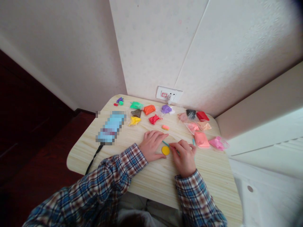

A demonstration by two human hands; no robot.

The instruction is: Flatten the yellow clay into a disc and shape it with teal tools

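A flat yellow clay disc (pixel 165 150) lies on the table between my two hands. My left hand (pixel 152 145) rests to its left with fingers stretched out, the thumb tip at the disc's near edge and the other fingers beyond it. In the closed fingers of my right hand (pixel 184 157), just right of the disc, is a thin teal stick (pixel 165 143). Its tip points to the far left, past the disc's upper edge; the fingers hide part of it. A small pink and yellow block (pixel 165 127) sits farther back.
Bags of coloured clay stand along the back, among them green (pixel 136 105), orange (pixel 149 109), purple (pixel 166 109) and coral (pixel 201 140). A blurred phone (pixel 111 127) with a black cable lies left. Another teal piece (pixel 193 142) is right. A wall socket (pixel 169 94) is behind.
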